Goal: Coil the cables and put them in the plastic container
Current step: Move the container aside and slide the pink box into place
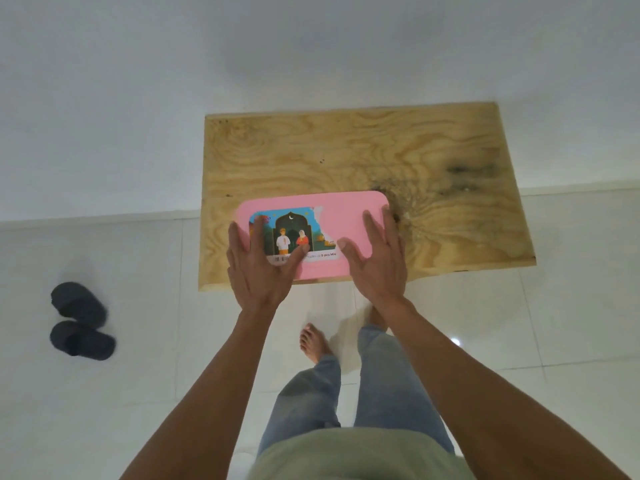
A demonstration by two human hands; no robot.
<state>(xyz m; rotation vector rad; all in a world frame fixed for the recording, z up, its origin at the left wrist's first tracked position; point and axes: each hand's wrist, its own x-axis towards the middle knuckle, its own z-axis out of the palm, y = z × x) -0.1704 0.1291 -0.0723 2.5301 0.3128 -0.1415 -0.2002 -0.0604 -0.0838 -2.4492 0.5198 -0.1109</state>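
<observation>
Pink lid [343,216] on the container, set on the near left part of a plywood board [433,161]; container body hidden under the lid, contents not visible. No cables in view. Lid's near edge about level with the board's near edge.

Left hand [258,268] flat on the lid's left end, fingers spread wide, palm down, thumb reaching right across the sticker. Nothing held. Right hand [375,263] flat on the lid's right end, fingers spread and pointing far, outer fingers over the right rim, thumb pointing left. Nothing held. Both hands open and pressing or resting on the lid; cannot tell which. Bare forearms running from the near edge of the view.

Sticker [294,233] on the left half of the lid, torn along its right edge. Print: dark arch with crescent moon, two figures, one in white, one in red. White strip along its near edge with a barcode at left and text, legible part "5 pcs Mie"; remainder blurred. Partial word "Fav" at the torn right edge. Logo at the far left corner unreadable.

Board against a white wall [311,46], dark stain right of the lid. White tile floor [519,323] below. Pair of dark slippers [81,320] on the floor, well left of the board. Blue jeans [381,382] and bare foot [313,342] near the board's front edge.
</observation>
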